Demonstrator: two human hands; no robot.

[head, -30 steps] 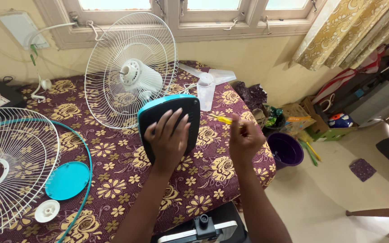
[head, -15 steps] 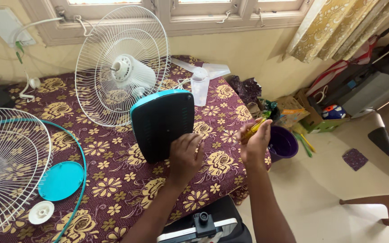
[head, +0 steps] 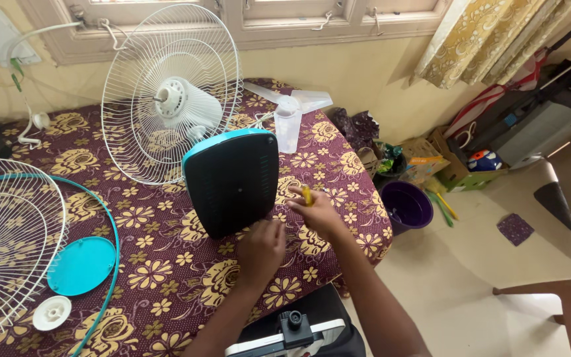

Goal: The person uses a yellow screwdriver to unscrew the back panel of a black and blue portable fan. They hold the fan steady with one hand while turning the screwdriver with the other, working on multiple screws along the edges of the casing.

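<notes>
Left to right:

- Far left: loose white wire fan guard [head: 1,244] with teal rim lies flat on the floral cloth of the tabletop [head: 160,264]. Teal round cap [head: 82,265] and small white plastic nut [head: 51,313] sit just beside it.
- Back centre: second white guard [head: 166,92] stands upright with the fan motor housing [head: 183,106] behind its mesh. White fan blade [head: 292,100] lies behind a clear plastic cup [head: 288,129], near the window wall.
- Centre: black fan base with teal edge [head: 232,182] stands tilted on edge, flat underside facing the camera, long axis roughly vertical.
- Left hand [head: 261,250] is at the base's lower right corner, fingers curled, touching or just short of it; can't tell which. Nothing visibly held in that grip.
- Right hand [head: 318,211] is just right of the base, grip closed on a yellow-handled tool [head: 307,195], likely a screwdriver. Handle end sticks up; working tip hidden by the fingers.
- Key relation: base lies directly left of the tool hand, near its lower right edge. Nothing stands between the two. Left hand is nearer the base.
- Right, on the floor: purple bucket [head: 406,206], clutter of bags and boxes [head: 424,158], dark chair [head: 556,198], all well apart.
</notes>
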